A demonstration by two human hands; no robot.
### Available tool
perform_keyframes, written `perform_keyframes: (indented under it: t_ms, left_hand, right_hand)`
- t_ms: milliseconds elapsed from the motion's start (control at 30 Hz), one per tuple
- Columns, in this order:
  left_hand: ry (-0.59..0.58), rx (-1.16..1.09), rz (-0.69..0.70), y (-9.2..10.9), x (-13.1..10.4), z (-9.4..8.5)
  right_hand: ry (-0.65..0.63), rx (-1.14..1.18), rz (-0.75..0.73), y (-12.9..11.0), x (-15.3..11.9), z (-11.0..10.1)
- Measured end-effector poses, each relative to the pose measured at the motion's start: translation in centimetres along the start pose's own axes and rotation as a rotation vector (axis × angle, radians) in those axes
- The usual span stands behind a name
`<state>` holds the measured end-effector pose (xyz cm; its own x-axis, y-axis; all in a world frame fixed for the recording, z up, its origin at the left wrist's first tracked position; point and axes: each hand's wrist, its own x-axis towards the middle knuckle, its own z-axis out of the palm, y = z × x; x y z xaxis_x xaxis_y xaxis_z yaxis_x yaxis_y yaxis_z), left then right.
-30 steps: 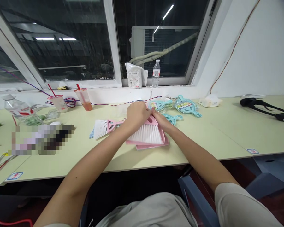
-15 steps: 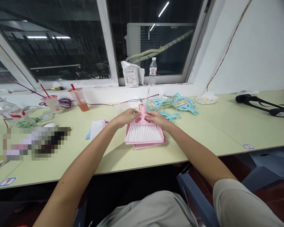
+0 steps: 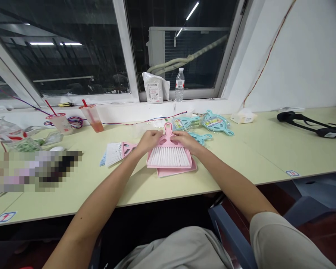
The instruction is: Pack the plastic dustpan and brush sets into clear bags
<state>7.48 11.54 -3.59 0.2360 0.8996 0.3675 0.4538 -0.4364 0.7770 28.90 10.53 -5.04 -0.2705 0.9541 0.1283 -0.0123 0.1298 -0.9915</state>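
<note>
A pink hand brush (image 3: 170, 157) with white bristles lies nested in a pink dustpan (image 3: 149, 163), its looped handle pointing away from me. My left hand (image 3: 150, 142) is closed on the left side of this set near the handle, thumb on top. On the opposite side my right hand (image 3: 185, 141) grips it the same way, with the thumb at a hole in the brush. A second pink dustpan (image 3: 177, 172) sticks out underneath. Left of my left hand lies another pink brush (image 3: 116, 154) with white bristles, over blue bristles (image 3: 102, 160) of a partly hidden brush.
Behind my hands lie several wrapped light-blue dustpan sets (image 3: 217, 123). Two cups with straws (image 3: 93, 117) and a large plastic bottle (image 3: 5, 129) stand on the left. A tissue pack (image 3: 243, 116) and a black strapped device (image 3: 310, 125) lie right. A water bottle (image 3: 179, 86) stands on the sill.
My left hand has shifted slightly, its fingers higher on the set, and more of the left brush's pink handle shows. The front edge of the upper dustpan has lifted a little.
</note>
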Motion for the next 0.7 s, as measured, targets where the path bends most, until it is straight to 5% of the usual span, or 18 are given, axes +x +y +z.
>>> perform_keyframes:
  t_ms: [133,333,500,700]
  left_hand:
    - [0.322,0.3,-0.026,-3.5,1.0,-3.0]
    - [0.088,0.956,-0.162,-7.2,0.8,-3.2]
    - [-0.01,0.983,-0.253,-7.0,0.8,-1.3]
    - [0.0,1.009,-0.27,-7.5,1.0,-1.1]
  right_hand:
    - [0.163,0.191,0.157,-0.2,0.9,-1.3]
    - [0.286,0.294,0.199,0.2,2.1,-3.5]
    - [0.273,0.285,0.167,0.6,2.2,-3.6]
    - [0.273,0.293,0.171,0.4,2.2,-3.4]
